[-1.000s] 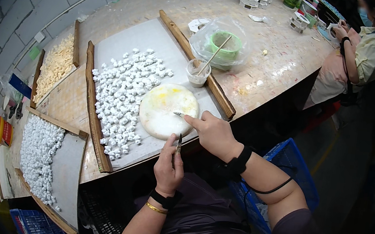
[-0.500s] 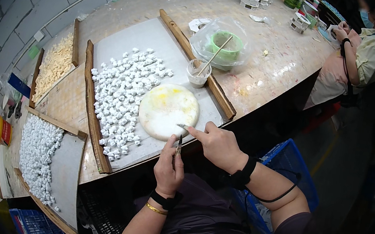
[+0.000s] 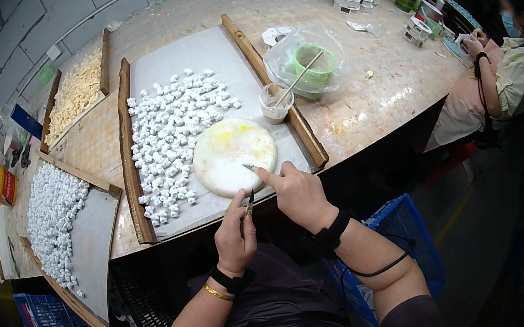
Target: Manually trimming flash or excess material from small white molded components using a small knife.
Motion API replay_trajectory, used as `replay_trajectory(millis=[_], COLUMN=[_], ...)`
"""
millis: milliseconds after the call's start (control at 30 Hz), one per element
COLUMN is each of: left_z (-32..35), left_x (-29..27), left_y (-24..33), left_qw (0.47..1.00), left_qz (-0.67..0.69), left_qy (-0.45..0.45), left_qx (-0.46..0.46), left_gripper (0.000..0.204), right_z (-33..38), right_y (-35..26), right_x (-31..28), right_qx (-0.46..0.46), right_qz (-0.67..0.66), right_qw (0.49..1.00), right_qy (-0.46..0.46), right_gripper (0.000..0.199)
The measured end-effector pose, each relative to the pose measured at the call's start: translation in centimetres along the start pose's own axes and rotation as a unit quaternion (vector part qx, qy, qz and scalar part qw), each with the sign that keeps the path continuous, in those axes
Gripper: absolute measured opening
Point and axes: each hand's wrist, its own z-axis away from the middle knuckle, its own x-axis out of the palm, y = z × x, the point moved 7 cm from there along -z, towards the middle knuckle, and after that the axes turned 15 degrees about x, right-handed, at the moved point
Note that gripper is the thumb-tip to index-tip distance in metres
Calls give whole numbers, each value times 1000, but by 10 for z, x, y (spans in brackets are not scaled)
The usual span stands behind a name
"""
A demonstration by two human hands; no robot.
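A round, pale disc point(image 3: 224, 175) with yellow smears lies on the paper-lined board, near its front edge. In my right hand point(image 3: 300, 197) is a small, thin metal tool point(image 3: 250, 166), its tip over the disc's surface. My left hand point(image 3: 236, 242) is closed around a slim, dark pointed tool point(image 3: 250, 202) that points up at the disc's near edge. Many small white knobbly pieces point(image 3: 172, 123) are spread on the same board, left of the disc. Whether a tiny piece sits at the right tool's tip cannot be made out.
Wooden strips point(image 3: 134, 167) flank the board. A clear cup point(image 3: 274, 109) with a stick and a green bowl point(image 3: 313, 65) in plastic stand beyond the disc. More white pieces point(image 3: 56, 217) fill a left tray. A blue crate point(image 3: 405, 246) sits below right; a person point(image 3: 486, 93) works far right.
My right hand has shifted a little left and away from me, carrying its tool tip farther over the disc. The left hand has barely moved.
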Motion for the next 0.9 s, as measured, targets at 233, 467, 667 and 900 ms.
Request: replay_trajectory(millis=[233,467,667,900], left_z=[-1,-1,2,-1], left_x=[-2,-2,-1,-1], left_y=[0,0,-1,0], left_qw=[1000,1000,1000,1000], left_qz=[2,-3,1,-6], left_qy=[-2,9,6,2], left_qx=[-6,11,-4,-4], left_gripper=[18,17,15,15], right_z=[-2,24,18,9], right_y=[2,-1,-3,-2], right_x=[-5,-16,-9,-4], right_qx=[9,-35,-26,-19], right_qz=[-19,-20,-8,-11], right_qw=[1000,999,999,999], right_qy=[0,-1,-30,-30], right_gripper=[39,36,38,39])
